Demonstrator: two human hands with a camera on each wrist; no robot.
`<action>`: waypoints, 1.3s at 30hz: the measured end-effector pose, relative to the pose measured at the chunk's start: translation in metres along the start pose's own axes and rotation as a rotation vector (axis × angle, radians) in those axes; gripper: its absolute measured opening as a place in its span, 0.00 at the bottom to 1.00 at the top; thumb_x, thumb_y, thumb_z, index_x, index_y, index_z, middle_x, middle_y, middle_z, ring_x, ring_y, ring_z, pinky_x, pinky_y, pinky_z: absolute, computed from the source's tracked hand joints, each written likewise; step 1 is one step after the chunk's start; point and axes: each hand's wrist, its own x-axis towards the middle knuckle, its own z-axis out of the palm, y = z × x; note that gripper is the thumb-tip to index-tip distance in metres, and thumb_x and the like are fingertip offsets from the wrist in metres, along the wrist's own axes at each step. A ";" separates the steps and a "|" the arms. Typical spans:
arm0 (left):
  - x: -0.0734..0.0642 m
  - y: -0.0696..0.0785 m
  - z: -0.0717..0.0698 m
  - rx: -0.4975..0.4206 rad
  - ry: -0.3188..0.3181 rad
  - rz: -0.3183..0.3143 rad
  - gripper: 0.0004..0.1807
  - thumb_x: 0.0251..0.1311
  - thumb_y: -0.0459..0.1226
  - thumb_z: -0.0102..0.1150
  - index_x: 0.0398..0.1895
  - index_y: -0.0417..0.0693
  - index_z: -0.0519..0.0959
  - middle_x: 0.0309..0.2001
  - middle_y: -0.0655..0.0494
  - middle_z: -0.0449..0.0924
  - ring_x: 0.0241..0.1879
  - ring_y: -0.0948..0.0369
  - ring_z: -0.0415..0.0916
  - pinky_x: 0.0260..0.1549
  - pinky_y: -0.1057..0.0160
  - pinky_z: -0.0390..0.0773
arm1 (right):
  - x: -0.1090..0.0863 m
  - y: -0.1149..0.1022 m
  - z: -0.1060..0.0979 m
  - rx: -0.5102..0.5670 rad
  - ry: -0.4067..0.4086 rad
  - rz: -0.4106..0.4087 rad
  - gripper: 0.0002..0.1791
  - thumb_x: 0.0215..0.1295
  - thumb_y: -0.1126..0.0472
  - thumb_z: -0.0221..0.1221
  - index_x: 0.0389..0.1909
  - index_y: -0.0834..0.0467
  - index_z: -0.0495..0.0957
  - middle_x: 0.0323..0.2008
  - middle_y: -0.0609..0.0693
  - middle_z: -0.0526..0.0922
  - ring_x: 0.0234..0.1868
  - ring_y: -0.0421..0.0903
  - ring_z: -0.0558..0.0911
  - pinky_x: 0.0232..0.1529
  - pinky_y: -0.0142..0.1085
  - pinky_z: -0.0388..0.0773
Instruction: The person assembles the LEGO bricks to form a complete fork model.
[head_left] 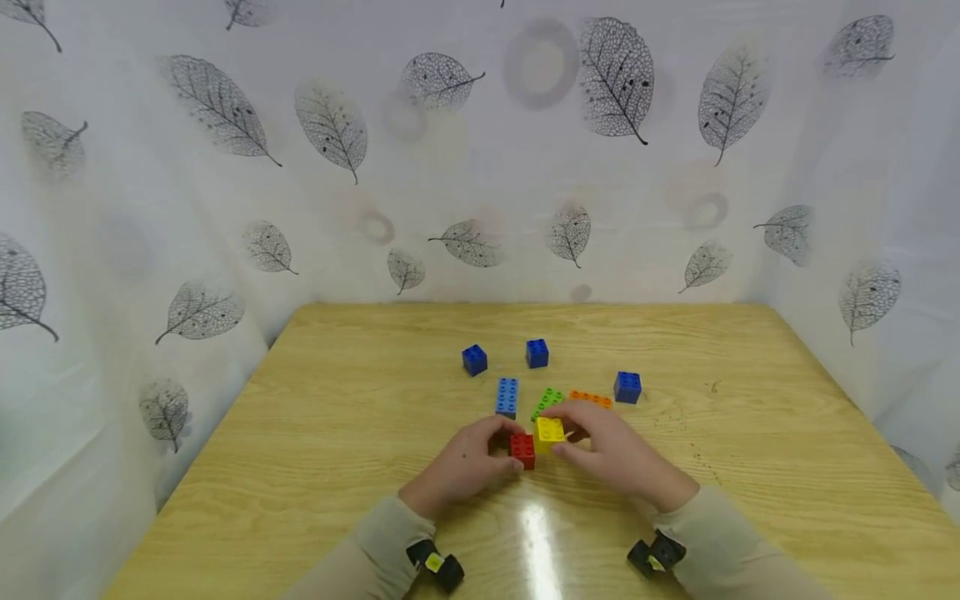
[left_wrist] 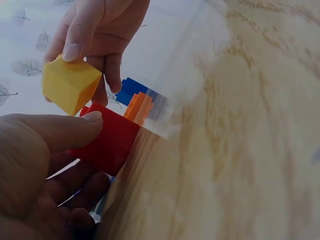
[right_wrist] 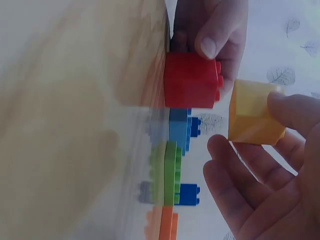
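A red building block [head_left: 522,451] with studs on top sits on the table, and my left hand [head_left: 468,461] grips it between thumb and fingers. My right hand [head_left: 611,450] pinches a yellow building block [head_left: 550,435]. The right wrist view shows the yellow block [right_wrist: 256,112] raised above the table, beside the upper part of the red block [right_wrist: 191,80]. In the left wrist view the yellow block [left_wrist: 71,84] is tilted, a little above the red block [left_wrist: 107,140].
Just beyond the hands lie a light blue long block [head_left: 507,397], a green block [head_left: 548,402] and an orange block [head_left: 591,398]. Farther back stand dark blue blocks [head_left: 475,359], [head_left: 537,353] and one dark blue block [head_left: 627,387] to the right. A leaf-patterned curtain [head_left: 480,167] borders the wooden table [head_left: 337,400].
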 end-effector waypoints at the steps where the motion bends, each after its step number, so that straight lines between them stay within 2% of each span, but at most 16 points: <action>1: 0.000 0.000 0.000 0.000 0.000 0.006 0.20 0.61 0.45 0.70 0.57 0.60 0.79 0.53 0.67 0.78 0.53 0.63 0.74 0.58 0.51 0.73 | 0.001 -0.001 0.001 0.005 0.003 0.005 0.24 0.71 0.57 0.63 0.65 0.54 0.74 0.57 0.46 0.80 0.47 0.40 0.81 0.50 0.41 0.81; 9: 0.000 -0.002 -0.001 0.009 -0.012 0.017 0.21 0.61 0.47 0.71 0.57 0.61 0.79 0.55 0.68 0.77 0.56 0.63 0.73 0.61 0.49 0.71 | 0.004 -0.005 0.012 0.045 -0.001 0.036 0.24 0.70 0.57 0.64 0.65 0.52 0.74 0.54 0.42 0.79 0.48 0.40 0.81 0.51 0.39 0.80; 16: 0.002 -0.004 0.001 -0.006 -0.025 0.025 0.20 0.61 0.46 0.71 0.57 0.61 0.79 0.54 0.70 0.78 0.55 0.64 0.73 0.60 0.50 0.72 | 0.006 -0.006 0.021 0.083 -0.013 0.063 0.23 0.72 0.58 0.62 0.66 0.52 0.74 0.58 0.42 0.78 0.50 0.40 0.81 0.52 0.39 0.80; 21: 0.002 -0.003 0.001 -0.003 -0.023 0.018 0.18 0.61 0.47 0.71 0.54 0.62 0.80 0.51 0.70 0.78 0.52 0.63 0.73 0.58 0.50 0.73 | 0.009 -0.009 0.026 0.038 0.008 0.052 0.22 0.73 0.57 0.61 0.66 0.51 0.75 0.58 0.42 0.78 0.50 0.39 0.80 0.51 0.36 0.80; 28: 0.001 0.000 -0.002 0.002 -0.021 0.018 0.18 0.62 0.47 0.70 0.54 0.62 0.80 0.50 0.68 0.77 0.51 0.62 0.73 0.56 0.51 0.73 | 0.011 -0.017 0.028 -0.063 0.081 0.026 0.22 0.70 0.58 0.64 0.64 0.51 0.77 0.55 0.40 0.80 0.47 0.37 0.80 0.49 0.37 0.80; 33: 0.000 0.000 -0.002 -0.017 -0.031 -0.011 0.17 0.61 0.45 0.71 0.52 0.63 0.80 0.48 0.68 0.78 0.48 0.61 0.73 0.53 0.52 0.74 | 0.011 -0.019 0.032 -0.148 0.071 0.012 0.22 0.70 0.57 0.64 0.64 0.51 0.77 0.52 0.41 0.80 0.46 0.37 0.80 0.47 0.35 0.80; 39: -0.001 0.000 0.000 0.009 -0.020 0.030 0.18 0.61 0.48 0.71 0.53 0.63 0.80 0.50 0.69 0.77 0.51 0.62 0.73 0.56 0.50 0.73 | 0.011 -0.020 0.032 -0.104 0.065 0.028 0.24 0.69 0.58 0.64 0.65 0.50 0.76 0.52 0.41 0.79 0.47 0.38 0.80 0.46 0.30 0.80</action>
